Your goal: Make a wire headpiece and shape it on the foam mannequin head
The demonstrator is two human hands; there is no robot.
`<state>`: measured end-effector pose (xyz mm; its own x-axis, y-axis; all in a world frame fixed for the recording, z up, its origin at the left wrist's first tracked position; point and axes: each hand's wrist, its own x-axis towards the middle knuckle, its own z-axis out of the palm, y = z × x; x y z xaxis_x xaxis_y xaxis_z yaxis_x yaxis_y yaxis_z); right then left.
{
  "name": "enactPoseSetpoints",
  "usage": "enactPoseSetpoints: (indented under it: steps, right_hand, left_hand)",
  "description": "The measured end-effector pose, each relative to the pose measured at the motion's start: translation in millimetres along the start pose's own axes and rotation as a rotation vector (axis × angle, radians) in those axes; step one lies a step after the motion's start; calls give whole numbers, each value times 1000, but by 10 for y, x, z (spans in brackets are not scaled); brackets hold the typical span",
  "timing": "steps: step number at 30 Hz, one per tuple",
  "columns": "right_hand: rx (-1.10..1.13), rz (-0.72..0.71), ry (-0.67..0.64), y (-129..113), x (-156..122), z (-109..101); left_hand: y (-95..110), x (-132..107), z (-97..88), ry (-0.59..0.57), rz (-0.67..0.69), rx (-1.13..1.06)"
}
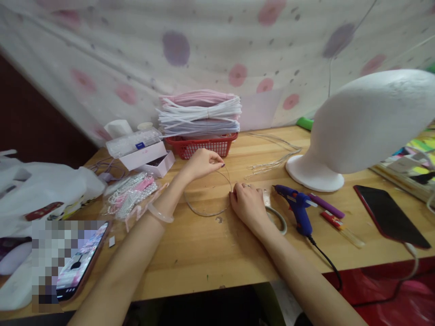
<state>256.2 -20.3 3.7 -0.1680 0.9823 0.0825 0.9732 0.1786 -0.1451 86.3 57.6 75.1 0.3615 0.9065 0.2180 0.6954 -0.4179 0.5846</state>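
A thin clear hoop of wire (207,213) lies bent in a loop on the wooden table (210,253). My left hand (202,164) pinches its upper end, fingers closed, a pale bangle on that wrist. My right hand (247,203) is closed on the loop's right side, pressing it near the table. A blue glue gun (299,203) lies just right of my right hand, with a roll of tape (277,216) partly hidden under my wrist.
A red basket (202,146) stacked with white and pink strips stands behind. A white foam head (367,122) is at the right, a dark phone (390,215) beside it. Bags of beads (131,194), a white box (146,154), another phone (81,262) sit left. More wires (272,158) lie behind.
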Motion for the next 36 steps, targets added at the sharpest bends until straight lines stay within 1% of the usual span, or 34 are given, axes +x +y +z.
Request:
enactPoseSetpoints:
  steps: [5,10,16,21,36]
  right_hand:
    - [13,-8,1,8,1,10]
    - [22,1,-6,1,-1,0]
    - [9,11,-17,-16,-7,-41]
    - [14,19,-29,-11,-9,-44]
    - [0,-14,-13,-1,-8,-22]
  left_hand:
    - [16,13,5,-5,-5,26]
    - [52,-25,-13,-17,-15,58]
    - [97,-38,-4,15,-3,89]
    - [124,-23,-23,18,6,103]
    - [44,-29,-35,27,-10,26]
